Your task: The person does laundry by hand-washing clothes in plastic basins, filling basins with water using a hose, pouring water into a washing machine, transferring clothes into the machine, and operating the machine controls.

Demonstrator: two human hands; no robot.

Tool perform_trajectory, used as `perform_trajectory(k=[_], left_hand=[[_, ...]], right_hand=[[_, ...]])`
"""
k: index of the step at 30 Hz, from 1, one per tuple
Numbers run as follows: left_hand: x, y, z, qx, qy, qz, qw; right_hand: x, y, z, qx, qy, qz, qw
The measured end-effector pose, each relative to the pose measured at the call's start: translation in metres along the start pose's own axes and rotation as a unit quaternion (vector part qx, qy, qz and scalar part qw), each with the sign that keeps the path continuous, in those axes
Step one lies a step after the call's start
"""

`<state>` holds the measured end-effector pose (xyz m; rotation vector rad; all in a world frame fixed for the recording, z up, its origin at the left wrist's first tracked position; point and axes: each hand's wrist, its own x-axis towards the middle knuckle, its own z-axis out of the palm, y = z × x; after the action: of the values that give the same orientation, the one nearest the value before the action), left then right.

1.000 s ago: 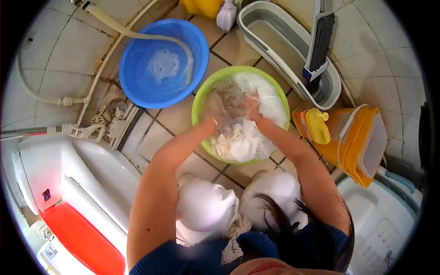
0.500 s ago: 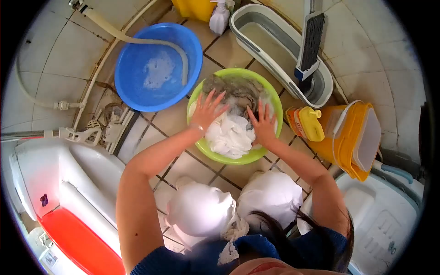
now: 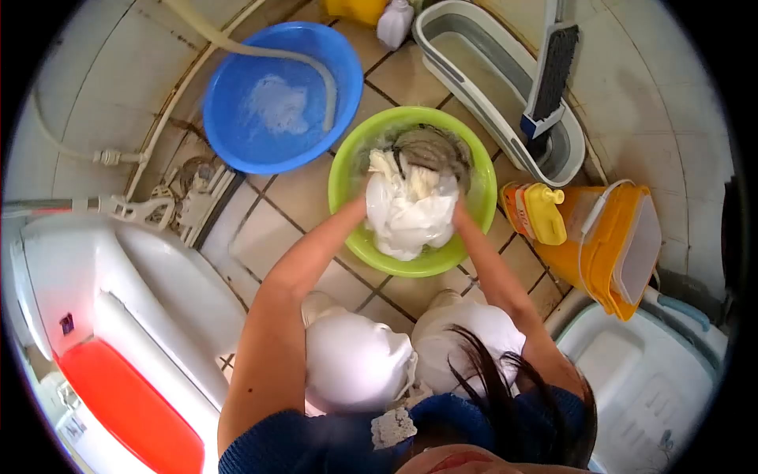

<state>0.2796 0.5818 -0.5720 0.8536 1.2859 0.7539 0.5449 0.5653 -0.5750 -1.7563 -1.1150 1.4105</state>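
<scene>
A green basin on the tiled floor holds sudsy water, a bunched wet white cloth and a grey-brown cloth. The white cloth is heaped up towards me, with cream-coloured folds at its far edge. My left hand is at its left side and my right hand at its right, both gathered round it from the sides and beneath. The fingers of both hands are mostly hidden by the cloth and water. Beyond the white cloth, the grey-brown cloth lies against the basin's far side.
A blue basin with foamy water and a hose stands back left. Behind right are a grey-white mop bucket and a brush. A yellow bottle and an orange bucket stand to the right.
My hands were spread flat over the cloths; now they have moved down to the sides of the white cloth and gathered it up. The view has shifted slightly.
</scene>
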Motion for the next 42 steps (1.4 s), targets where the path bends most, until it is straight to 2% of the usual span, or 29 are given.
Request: perform_trajectory(k=[4,9,12,14,15,17,22,24,26,29,30,33,34,36,37,39,40,42], left_hand=[[-0.050,0.060,0.029,0.128,0.074,0.118,0.982],[-0.095,0.144,0.056,0.134,0.162,0.220,0.953],[-0.121,0.202,0.071,0.050,0.193,0.170,0.965],[-0.142,0.250,0.073,-0.066,0.197,0.046,0.977],[-0.168,0.291,0.065,-0.084,0.201,0.021,0.976],[-0.190,0.326,0.064,-0.161,0.213,0.001,0.964],[-0.237,0.400,0.082,-0.201,0.253,0.033,0.946],[-0.272,0.449,0.075,-0.261,0.274,0.030,0.925],[-0.294,0.484,0.075,-0.280,0.292,0.070,0.912],[-0.324,0.546,0.072,-0.404,0.262,0.074,0.873],[-0.334,0.556,0.071,-0.327,0.269,0.078,0.903],[-0.368,0.609,0.059,-0.391,0.195,0.124,0.891],[-0.393,0.638,0.049,-0.373,0.170,0.135,0.902],[-0.415,0.670,0.040,-0.304,0.181,0.146,0.924],[-0.396,0.658,0.059,-0.254,0.217,0.144,0.931],[-0.415,0.676,0.061,-0.278,0.219,0.111,0.929],[-0.447,0.715,0.041,-0.349,0.187,0.084,0.914],[-0.457,0.735,0.036,-0.249,0.215,0.063,0.942]], right_hand=[[-0.012,-0.033,-0.020,0.021,-0.004,0.055,0.998],[-0.042,-0.096,-0.047,-0.008,-0.016,0.052,0.999],[-0.062,-0.142,-0.063,-0.032,-0.022,0.049,0.998],[-0.075,-0.182,-0.078,-0.048,-0.024,0.050,0.997],[-0.082,-0.203,-0.082,-0.059,-0.026,0.051,0.997],[-0.101,-0.254,-0.097,-0.074,-0.026,0.051,0.996],[-0.145,-0.386,-0.124,-0.116,-0.037,0.052,0.991],[-0.163,-0.439,-0.125,-0.129,-0.046,0.052,0.989],[-0.175,-0.488,-0.126,-0.141,-0.060,0.046,0.987],[-0.193,-0.562,-0.131,-0.144,-0.079,0.041,0.986],[-0.201,-0.586,-0.130,-0.145,-0.085,0.037,0.985],[-0.222,-0.644,-0.128,-0.147,-0.104,0.027,0.983],[-0.229,-0.662,-0.128,-0.148,-0.108,0.027,0.983],[-0.246,-0.695,-0.124,-0.148,-0.116,0.019,0.982],[-0.255,-0.710,-0.125,-0.147,-0.121,0.017,0.981],[-0.275,-0.735,-0.123,-0.147,-0.125,0.010,0.981],[-0.288,-0.748,-0.125,-0.149,-0.125,0.008,0.981],[-0.298,-0.768,-0.122,-0.150,-0.131,0.004,0.980]])
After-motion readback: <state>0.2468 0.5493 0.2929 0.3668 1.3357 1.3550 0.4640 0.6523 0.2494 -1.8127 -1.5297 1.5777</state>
